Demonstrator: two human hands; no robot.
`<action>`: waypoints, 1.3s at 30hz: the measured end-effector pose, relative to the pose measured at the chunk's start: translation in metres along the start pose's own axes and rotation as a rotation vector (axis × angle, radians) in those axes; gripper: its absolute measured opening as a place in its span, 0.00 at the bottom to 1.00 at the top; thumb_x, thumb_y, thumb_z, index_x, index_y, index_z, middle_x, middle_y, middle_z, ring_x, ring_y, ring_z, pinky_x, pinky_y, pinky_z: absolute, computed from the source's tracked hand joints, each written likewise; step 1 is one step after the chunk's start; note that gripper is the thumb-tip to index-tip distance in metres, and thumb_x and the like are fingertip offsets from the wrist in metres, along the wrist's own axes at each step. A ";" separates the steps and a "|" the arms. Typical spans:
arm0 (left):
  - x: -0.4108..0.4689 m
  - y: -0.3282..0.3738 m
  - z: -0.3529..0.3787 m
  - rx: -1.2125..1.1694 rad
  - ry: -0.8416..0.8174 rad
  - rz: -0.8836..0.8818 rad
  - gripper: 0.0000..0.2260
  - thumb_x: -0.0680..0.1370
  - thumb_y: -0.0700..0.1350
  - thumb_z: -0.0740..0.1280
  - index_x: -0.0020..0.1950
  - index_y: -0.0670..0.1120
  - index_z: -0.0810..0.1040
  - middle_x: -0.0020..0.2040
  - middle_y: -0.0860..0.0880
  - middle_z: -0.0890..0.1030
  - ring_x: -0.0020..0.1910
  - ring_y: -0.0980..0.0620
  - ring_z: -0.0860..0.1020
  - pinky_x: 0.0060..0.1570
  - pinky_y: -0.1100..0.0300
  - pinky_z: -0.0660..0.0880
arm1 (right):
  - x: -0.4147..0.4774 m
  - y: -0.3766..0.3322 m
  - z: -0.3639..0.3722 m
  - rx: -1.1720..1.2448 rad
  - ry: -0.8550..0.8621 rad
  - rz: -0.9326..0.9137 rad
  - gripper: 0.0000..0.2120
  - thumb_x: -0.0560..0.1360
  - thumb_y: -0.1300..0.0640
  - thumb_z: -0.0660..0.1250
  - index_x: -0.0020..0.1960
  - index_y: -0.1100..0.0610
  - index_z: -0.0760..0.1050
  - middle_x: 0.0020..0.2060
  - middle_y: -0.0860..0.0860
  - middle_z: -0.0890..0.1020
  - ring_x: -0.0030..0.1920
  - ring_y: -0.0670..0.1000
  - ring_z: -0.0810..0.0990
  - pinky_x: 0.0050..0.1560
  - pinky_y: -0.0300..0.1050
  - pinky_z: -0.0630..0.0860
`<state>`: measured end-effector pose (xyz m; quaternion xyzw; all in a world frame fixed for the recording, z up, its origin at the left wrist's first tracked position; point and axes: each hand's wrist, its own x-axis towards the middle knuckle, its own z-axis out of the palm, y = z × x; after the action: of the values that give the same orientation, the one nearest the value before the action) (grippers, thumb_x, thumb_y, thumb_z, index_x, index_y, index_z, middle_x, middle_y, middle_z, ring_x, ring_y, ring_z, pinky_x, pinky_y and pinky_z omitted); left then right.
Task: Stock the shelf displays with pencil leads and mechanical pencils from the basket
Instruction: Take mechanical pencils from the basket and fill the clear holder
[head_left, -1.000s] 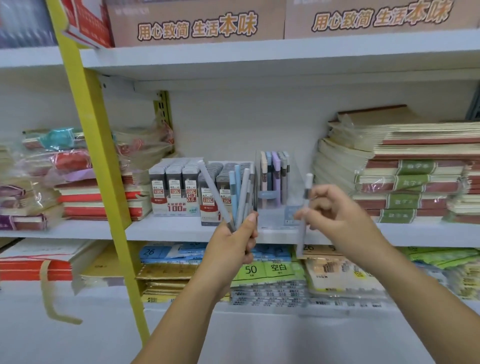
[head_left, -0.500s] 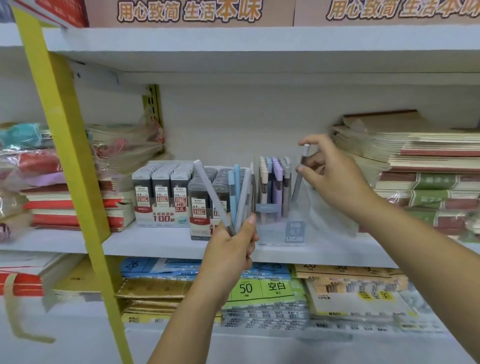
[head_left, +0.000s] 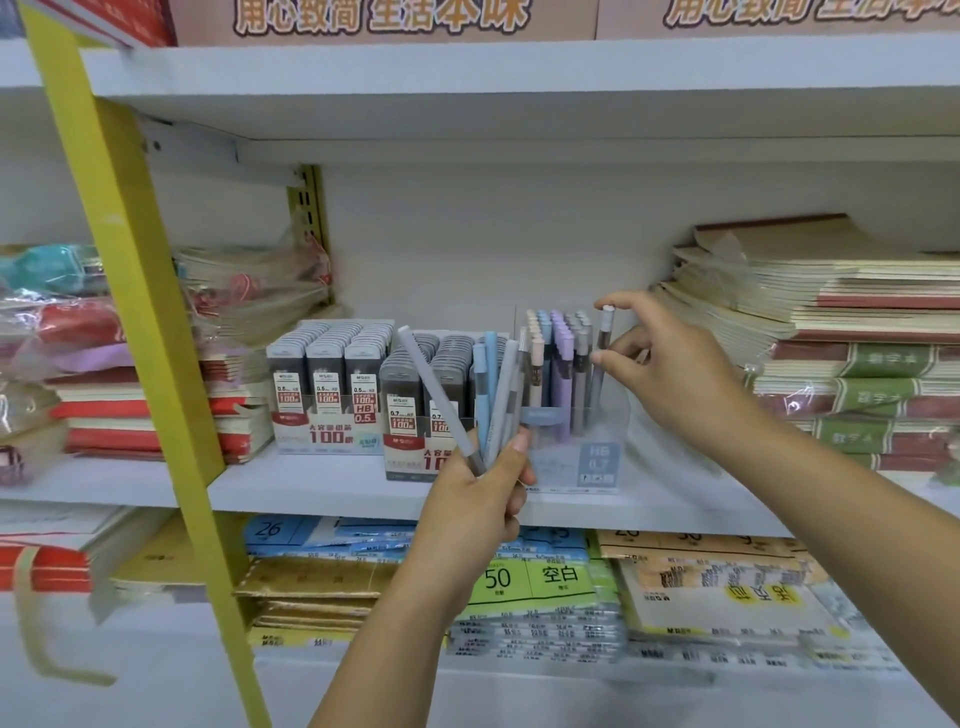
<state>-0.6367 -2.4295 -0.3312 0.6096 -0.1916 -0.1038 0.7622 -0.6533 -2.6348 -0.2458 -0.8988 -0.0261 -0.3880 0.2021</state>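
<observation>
The white metal shelf (head_left: 332, 488) of a stationery shop fills the view, with a yellow upright post (head_left: 130, 291) crossing it on the left. At the right lie tall stacks of brown-covered notebooks (head_left: 857, 364), laid flat, I think so that they do not slide. In the middle stand cartons with grey packs of pencil leads (head_left: 332, 384), labels to the front for the customer. Just beside them is a clear plastic display stand (head_left: 597, 462), where pastel pencils stand upright in rows.

The hands are apart. The left hand (head_left: 478, 499) grips a bundle of blue and grey mechanical pencils (head_left: 491, 395) in front of the shelf edge, fanned out, probably to keep them ready as a supply. The right hand (head_left: 670, 374) pinches a single grey mechanical pencil (head_left: 602, 353) near its top, upright at the right end of the rows, seemingly to lower it into a free slot. The basket is not visible.
</observation>
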 end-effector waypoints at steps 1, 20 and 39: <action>-0.001 0.001 -0.001 -0.014 -0.021 0.005 0.12 0.75 0.58 0.69 0.44 0.50 0.83 0.35 0.49 0.74 0.28 0.57 0.68 0.26 0.65 0.66 | -0.001 0.001 0.002 -0.059 0.013 -0.009 0.19 0.75 0.51 0.70 0.65 0.43 0.71 0.38 0.40 0.79 0.45 0.42 0.73 0.40 0.40 0.65; -0.010 0.029 0.003 0.074 -0.172 0.005 0.13 0.80 0.52 0.66 0.59 0.46 0.79 0.41 0.50 0.84 0.34 0.56 0.78 0.29 0.63 0.72 | -0.015 -0.060 -0.026 0.788 0.003 0.192 0.13 0.76 0.62 0.68 0.56 0.48 0.75 0.37 0.49 0.85 0.39 0.47 0.84 0.37 0.38 0.80; -0.004 0.014 -0.014 0.079 -0.074 -0.013 0.14 0.82 0.52 0.65 0.52 0.41 0.81 0.31 0.50 0.74 0.27 0.57 0.69 0.27 0.65 0.69 | -0.013 -0.029 -0.009 0.257 -0.041 0.041 0.17 0.76 0.57 0.69 0.57 0.40 0.67 0.38 0.47 0.82 0.42 0.43 0.82 0.47 0.45 0.80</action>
<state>-0.6354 -2.4122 -0.3206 0.6364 -0.2196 -0.1235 0.7291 -0.6741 -2.6100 -0.2396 -0.8736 -0.0613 -0.3591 0.3228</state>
